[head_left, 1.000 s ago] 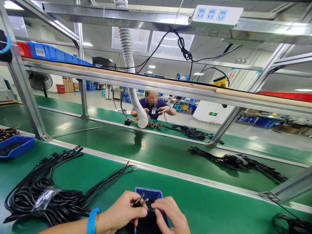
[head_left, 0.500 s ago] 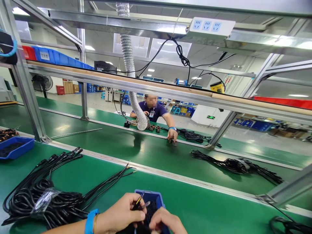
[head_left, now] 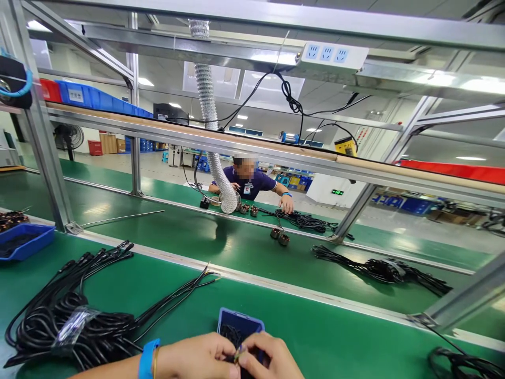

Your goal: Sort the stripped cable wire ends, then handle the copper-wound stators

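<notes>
In the head view, my left hand [head_left: 197,355] is closed around a black cable end whose thin coloured wires [head_left: 238,355] stick out at the fingertips. Against these wires, my right hand [head_left: 272,353] is pinched shut; any small part between its fingers is too hidden to name. Both hands meet over a small blue bin [head_left: 241,316] of small black pieces, partly covered by the fingers. Left of the hands lies a thick bundle of black cables [head_left: 43,326] bound with clear wrap, several stripped ends reaching toward the bin.
A blue tray [head_left: 29,247] sits at far left. Two copper-wound coils [head_left: 283,240] and another black cable bundle [head_left: 384,268] lie on the middle green strip. Metal posts [head_left: 43,126] frame the bench. Opposite, a co-worker [head_left: 254,184] reaches toward cables. A foil duct [head_left: 207,100] hangs down.
My right hand dipped lower over the bin, then came back against the wires at my left fingertips. The co-worker placed two coils on the middle strip and drew that hand back to the cables.
</notes>
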Demonstrator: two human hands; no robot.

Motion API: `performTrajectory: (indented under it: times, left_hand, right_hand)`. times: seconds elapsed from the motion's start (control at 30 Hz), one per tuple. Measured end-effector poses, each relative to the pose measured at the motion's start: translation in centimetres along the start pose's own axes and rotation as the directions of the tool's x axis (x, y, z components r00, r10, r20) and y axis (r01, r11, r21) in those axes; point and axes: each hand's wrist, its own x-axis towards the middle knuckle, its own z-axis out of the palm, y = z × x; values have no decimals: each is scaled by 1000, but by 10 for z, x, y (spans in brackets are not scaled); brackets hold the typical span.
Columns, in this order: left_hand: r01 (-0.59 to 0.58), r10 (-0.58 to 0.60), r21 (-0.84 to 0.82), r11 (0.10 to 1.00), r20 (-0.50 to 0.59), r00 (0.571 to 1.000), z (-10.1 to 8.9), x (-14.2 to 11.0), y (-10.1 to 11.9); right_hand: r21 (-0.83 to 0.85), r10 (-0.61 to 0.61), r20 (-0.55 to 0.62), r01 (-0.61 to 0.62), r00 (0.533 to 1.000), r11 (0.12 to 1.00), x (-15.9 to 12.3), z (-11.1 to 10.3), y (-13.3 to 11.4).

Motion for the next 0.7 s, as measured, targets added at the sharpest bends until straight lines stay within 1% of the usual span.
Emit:
performTrajectory:
  times: [0.07, 0.1, 0.13, 0.17, 0.2, 0.23, 0.27, 0.3, 0.37, 0.43, 0.47, 0.53, 0.6, 0.7]
  left_hand:
    - [26, -45, -196, 980, -95, 994, 3, 4, 0]
    - [28, -66, -281, 959, -124, 990, 3, 6, 0]
    - [20, -73, -338, 941, -143, 987, 3, 7, 1]
    - [0, -63, -368, 930, -159, 985, 3, 8, 2]
    - [-22, -46, -380, 925, -170, 984, 3, 8, 2]
    - [-35, -34, -385, 922, -173, 984, 2, 8, 3]
    - [-35, -36, -391, 920, -172, 985, 2, 7, 2]
    - [-24, -47, -400, 916, -167, 985, 1, 7, 2]
    - [-1, -70, -409, 912, -158, 985, 1, 7, 0]
    - [-10, -66, -388, 922, -181, 981, 2, 7, 0]
    - [-34, -49, -369, 929, -214, 976, 2, 7, 1]
    - [-111, 9, -328, 938, -297, 955, 2, 7, 4]
    - [-193, 80, -287, 938, -362, 929, 1, 7, 7]
    - [-235, 131, -226, 945, -398, 908, -2, 9, 9]
  right_hand:
    - [-67, -59, 13, 60, 998, 996, 5, -2, -5]
    - [-84, -79, 11, 80, 997, 993, 7, -2, -4]
    - [-124, -85, -24, 82, 996, 989, 8, -1, 0]
    - [-199, -89, -98, 68, 991, 978, 8, 0, 6]
    - [-299, -106, -195, 44, 975, 953, 9, 1, 14]
    - [-404, -145, -280, 21, 949, 915, 9, 3, 23]
    - [-499, -202, -335, 9, 920, 867, 9, 5, 31]
    - [-582, -264, -358, 7, 896, 813, 10, 7, 38]
    - [-708, -369, -336, 26, 866, 706, 13, 13, 44]
    - [-785, -426, -259, 68, 867, 616, 19, 23, 38]
    - [-806, -437, -219, 90, 872, 585, 23, 29, 33]
    - [-820, -438, -161, 127, 884, 558, 30, 44, 24]
    - [-825, -437, -157, 125, 886, 551, 36, 55, 20]
    - [-821, -439, -159, 129, 884, 556, 36, 60, 24]
